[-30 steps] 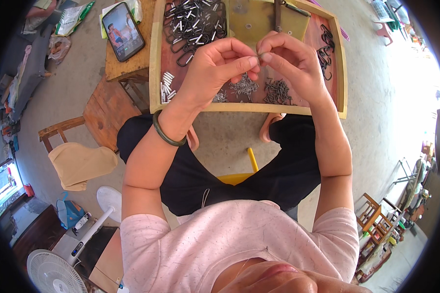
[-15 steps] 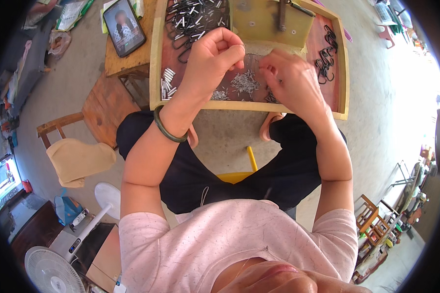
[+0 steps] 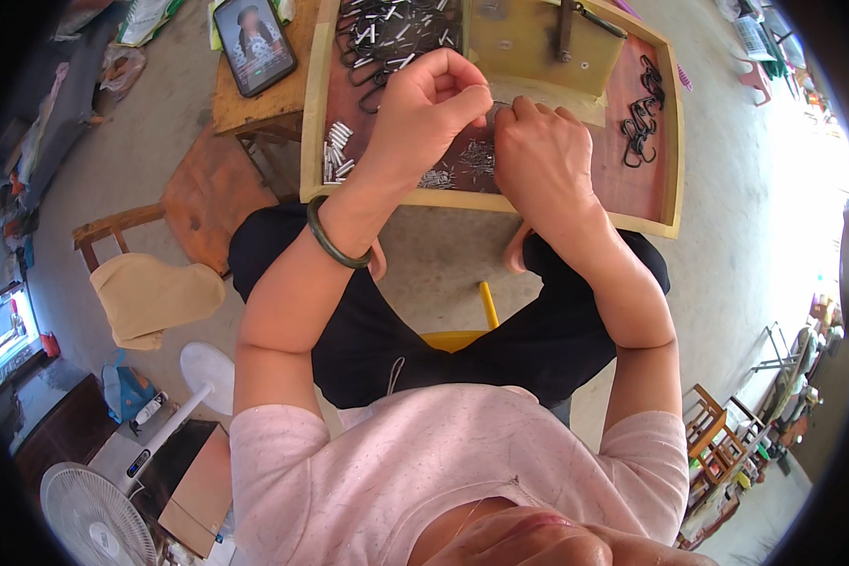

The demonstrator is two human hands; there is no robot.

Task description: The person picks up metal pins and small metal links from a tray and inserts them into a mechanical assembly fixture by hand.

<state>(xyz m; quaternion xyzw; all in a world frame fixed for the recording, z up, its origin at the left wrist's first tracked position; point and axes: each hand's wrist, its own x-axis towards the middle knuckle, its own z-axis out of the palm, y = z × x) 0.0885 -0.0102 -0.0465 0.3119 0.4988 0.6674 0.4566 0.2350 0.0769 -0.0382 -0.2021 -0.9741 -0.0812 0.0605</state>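
Note:
Both hands are raised above the near part of a wood-rimmed tray [image 3: 672,189]. My left hand [image 3: 434,118], with a dark green bangle on its wrist, is closed in a pinch; whatever its fingertips hold is too small to make out. Close beside it, my right hand [image 3: 545,156] is closed, back upward, its fingertips pointing toward the left ones and hidden. Beneath and between them lies a pile of tiny metal pins [image 3: 478,157], with a second small pile [image 3: 437,177] to its left. Short silver tubes [image 3: 337,151] fill the tray's near left corner.
Black loops with silver ends [image 3: 387,38] heap at the tray's far left. A yellowish block [image 3: 528,47] with a metal lever stands at the back. More black loops [image 3: 640,118] lie right. Left are a phone [image 3: 255,47] on a wooden stand, and a fan [image 3: 99,519].
My right hand has turned back upward and come in toward my left, covering part of the pin pile. My left hand keeps its pinch. The whole view has shifted slightly.

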